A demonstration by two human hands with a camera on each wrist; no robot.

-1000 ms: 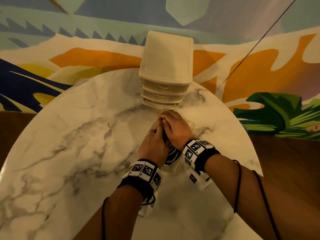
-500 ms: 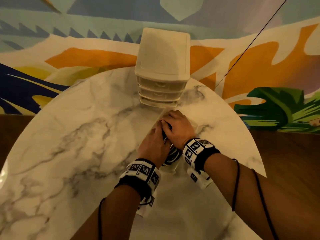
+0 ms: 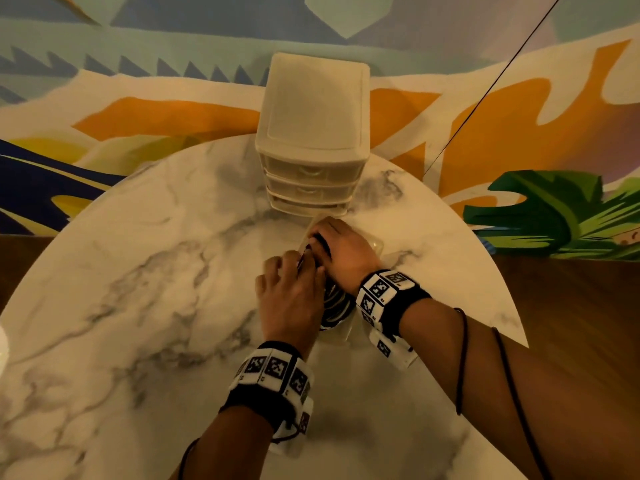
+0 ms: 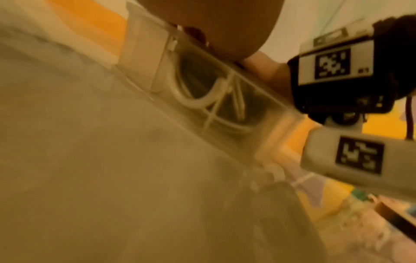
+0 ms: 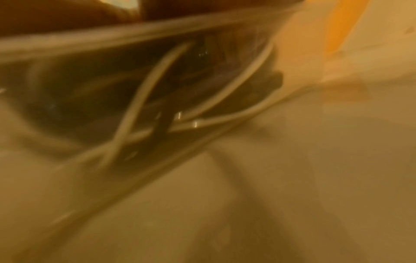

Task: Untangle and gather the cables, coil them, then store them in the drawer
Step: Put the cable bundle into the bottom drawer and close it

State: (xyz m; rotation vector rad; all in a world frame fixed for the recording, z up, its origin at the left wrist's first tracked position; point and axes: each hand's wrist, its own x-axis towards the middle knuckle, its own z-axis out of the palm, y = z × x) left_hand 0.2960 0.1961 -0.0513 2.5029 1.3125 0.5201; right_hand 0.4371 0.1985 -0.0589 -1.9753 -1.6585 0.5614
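You are near the end of this job, as far as the views let me judge. The clear plastic drawer (image 3: 375,245) is pulled out of the small cream three-tier drawer cabinet (image 3: 313,133) and sits on the round white marble-patterned table (image 3: 138,271), just in front of the cabinet. The coiled bundle of black and white cables (image 3: 334,306) already lies inside it; through the clear wall the left wrist view shows white loops (image 4: 198,99) curled against the side, and the right wrist view shows white strands crossing a dark one (image 5: 162,124).

Your right hand (image 3: 341,254) lies over the far part of the drawer, fingers bent down onto the cables, pressing or gripping them; which of the two I cannot tell. Your left hand (image 3: 289,296) rests at the near left edge of the coil with fingers curled toward it, but whether it has hold of a strand or only steadies the pile is hidden by the hand itself.

So untangling, gathering and coiling look done, and the cables are in the drawer. What seems left: tuck any loop that stands above the rim, free both hands, then slide the drawer back into its empty slot at the bottom of the cabinet
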